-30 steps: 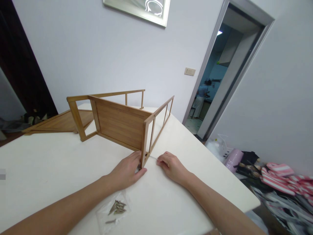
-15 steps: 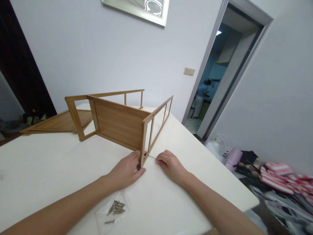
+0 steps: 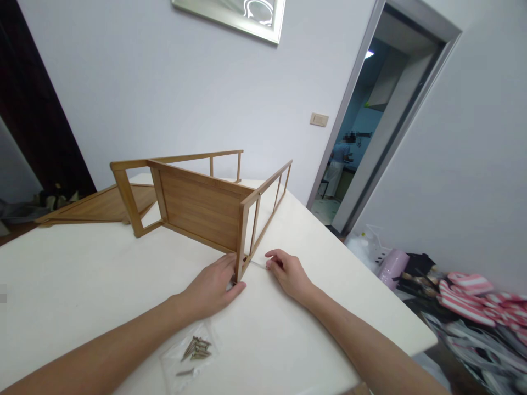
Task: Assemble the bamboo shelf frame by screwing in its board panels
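Observation:
A wooden shelf frame [image 3: 197, 206] lies on its side on the white table, with a slatted side and a solid panel. My left hand [image 3: 212, 288] is wrapped round the near lower corner of its side rail, thumb in front and fingers behind. A thin metal rod, seemingly a hex key [image 3: 258, 265], runs from that rail's outer face to my right hand [image 3: 288, 271]. The thumb and fingers of this hand are at the rod's outer end, the index finger slightly raised. The rod's inner tip is hidden at the rail.
A clear plastic bag [image 3: 171, 356] with several screws [image 3: 196, 348] lies close to my left forearm. Another wooden panel [image 3: 102, 206] rests at the table's left. Bags and striped cloth [image 3: 465, 296] are piled beyond the right edge. A person [image 3: 340, 159] stands past the doorway.
My right hand has shifted slightly right and its index finger has lifted, baring more of the rod. The left hand and the wooden frame stay put.

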A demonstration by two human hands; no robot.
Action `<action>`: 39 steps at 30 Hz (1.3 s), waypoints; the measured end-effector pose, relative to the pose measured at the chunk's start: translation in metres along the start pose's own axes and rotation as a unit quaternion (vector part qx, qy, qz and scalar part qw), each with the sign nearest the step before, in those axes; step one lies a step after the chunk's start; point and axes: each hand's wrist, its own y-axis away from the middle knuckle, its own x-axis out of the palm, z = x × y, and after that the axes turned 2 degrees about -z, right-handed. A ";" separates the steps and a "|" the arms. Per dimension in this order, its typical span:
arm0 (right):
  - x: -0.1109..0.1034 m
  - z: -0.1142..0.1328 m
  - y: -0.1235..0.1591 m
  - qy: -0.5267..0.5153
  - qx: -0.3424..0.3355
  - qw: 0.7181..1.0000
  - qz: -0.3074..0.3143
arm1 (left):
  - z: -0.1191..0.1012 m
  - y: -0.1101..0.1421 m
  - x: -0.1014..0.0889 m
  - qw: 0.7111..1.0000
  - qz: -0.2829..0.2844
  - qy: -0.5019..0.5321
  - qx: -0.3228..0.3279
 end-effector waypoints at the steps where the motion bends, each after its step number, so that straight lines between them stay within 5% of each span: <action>1: 0.000 0.000 -0.001 -0.009 0.010 1.000 -0.005 | 0.000 0.000 0.000 1.000 0.000 -0.002 0.001; 7: 0.001 -0.001 -0.001 0.013 0.020 0.999 -0.030 | -0.001 0.000 0.000 1.000 0.013 -0.012 -0.007; 39: -0.008 -0.007 0.003 0.254 -0.212 0.943 -0.015 | -0.007 -0.002 -0.005 0.999 0.039 -0.011 -0.033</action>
